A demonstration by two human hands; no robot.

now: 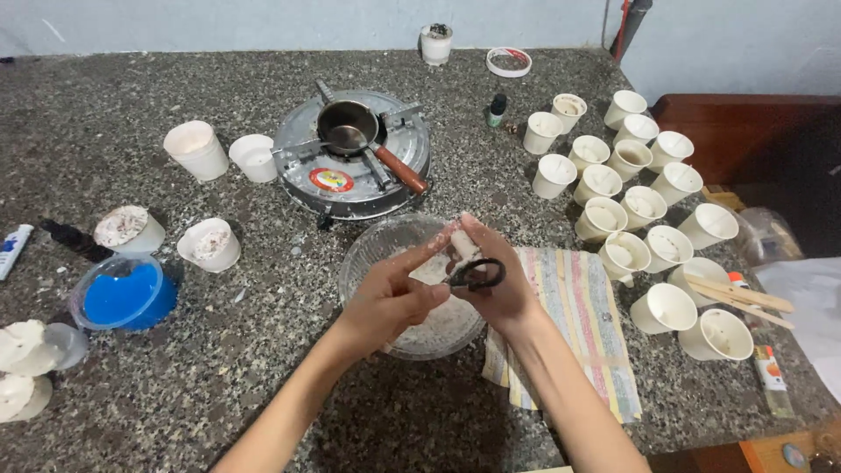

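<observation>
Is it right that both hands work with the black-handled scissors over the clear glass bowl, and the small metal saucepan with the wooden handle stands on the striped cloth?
Not quite. The small metal saucepan with the wooden handle stands on the round silver stove, not on the striped cloth. The head view shows it. The rest holds: the left hand and right hand work with the black-handled scissors over the clear glass bowl.

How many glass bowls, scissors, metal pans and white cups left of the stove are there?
Clear glass bowl: 1
Black-handled scissors: 1
Small metal pan with wooden handle: 1
White paper cups there: 4
Total: 7
</observation>
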